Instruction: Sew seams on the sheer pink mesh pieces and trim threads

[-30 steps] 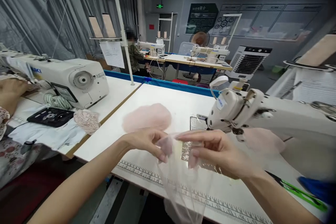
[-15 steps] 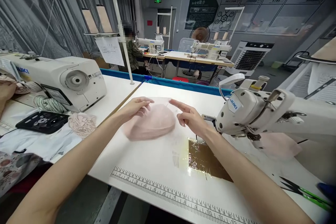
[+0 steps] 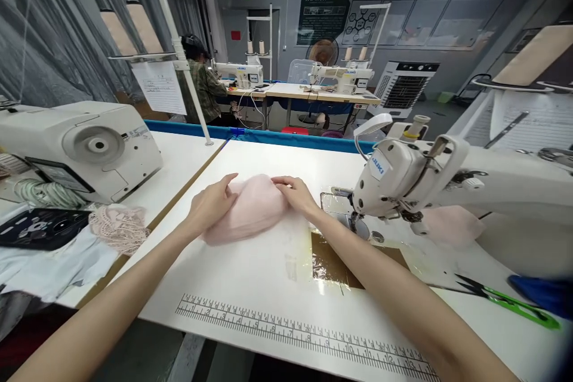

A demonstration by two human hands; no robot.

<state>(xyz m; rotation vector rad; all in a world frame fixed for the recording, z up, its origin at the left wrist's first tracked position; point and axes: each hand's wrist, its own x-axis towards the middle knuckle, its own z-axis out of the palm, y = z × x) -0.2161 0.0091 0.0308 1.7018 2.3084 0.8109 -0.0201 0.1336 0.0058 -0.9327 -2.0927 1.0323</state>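
A pale pink, rounded, cup-shaped piece of fabric lies domed on the white sewing table, its material thin and soft. My left hand is at its left side, thumb on the pink cloth and forefinger stretched along the upper edge; the other fingers are hidden behind. At the upper right edge, my right hand pinches the fabric between thumb and fingers. To the right of it stands a white sewing machine, its needle area beyond my right wrist.
Black-and-green thread snips and a blue object lie at right. A printed ruler runs along the front edge. Left are another machine, a black phone-like object and lace. A person sits beyond.
Both hands have come down from the sheer upper edge onto the sides of the pink piece, which now bulges higher. My right forefinger has gone from pointing to pinching. The view has shifted right.
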